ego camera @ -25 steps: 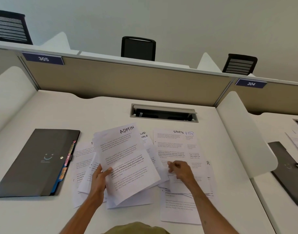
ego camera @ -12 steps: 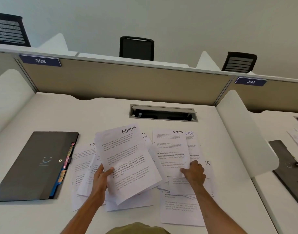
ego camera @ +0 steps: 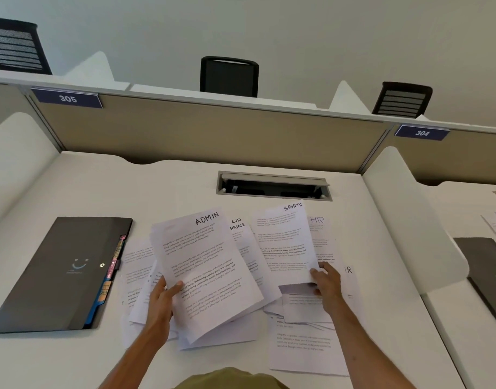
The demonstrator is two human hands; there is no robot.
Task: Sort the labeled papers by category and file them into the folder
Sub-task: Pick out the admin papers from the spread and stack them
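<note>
ADMIN sheet (ego camera: 204, 265) in left hand (ego camera: 162, 301) points away, leaning left.

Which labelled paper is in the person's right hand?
The sheet marked SPORTS: the right hand pinches its lower right corner. The ADMIN sheet is gripped by the left hand, and the HR sheet lies flat on the desk.

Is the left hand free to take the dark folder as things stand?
Probably not yet. The left hand grips the ADMIN papers, so it is occupied. The folder lies to its left, only flat papers between them.
</note>
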